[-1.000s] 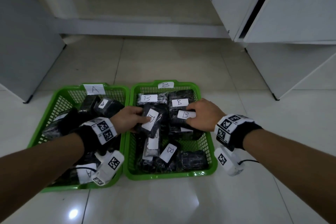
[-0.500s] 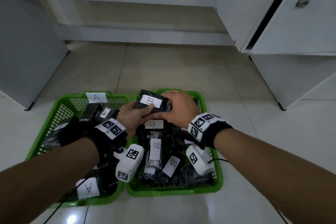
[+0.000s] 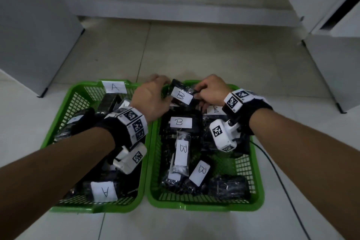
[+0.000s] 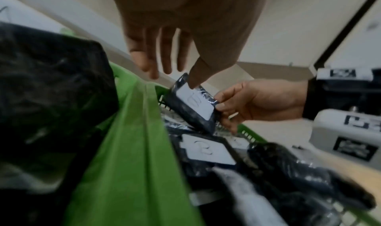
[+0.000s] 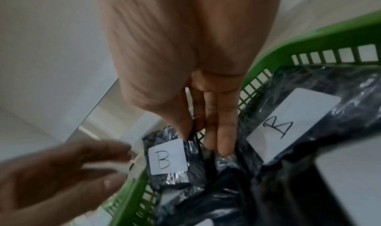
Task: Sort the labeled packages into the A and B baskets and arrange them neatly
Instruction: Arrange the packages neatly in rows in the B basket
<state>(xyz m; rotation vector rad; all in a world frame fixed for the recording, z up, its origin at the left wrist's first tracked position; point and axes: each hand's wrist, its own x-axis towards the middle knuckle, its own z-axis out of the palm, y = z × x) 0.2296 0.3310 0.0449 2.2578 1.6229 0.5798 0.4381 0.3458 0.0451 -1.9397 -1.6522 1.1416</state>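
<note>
Pinching a B package [image 3: 182, 94] at 12 o'clock of the B basket [image 3: 204, 205], right hand [image 3: 211, 91]. Touching it with thumb only, fingers straight, left hand [image 4: 185, 33]. Gripping its edge, thumb against fingers [image 5: 223, 141].

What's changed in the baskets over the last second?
The black plastic-wrapped package labelled B was lifted from the middle of the green plastic B basket and carried to its far end. The right hand now pinches its edge; the left hand touches it with its thumb, fingers straight. Both baskets and the other packages stayed put.
</note>
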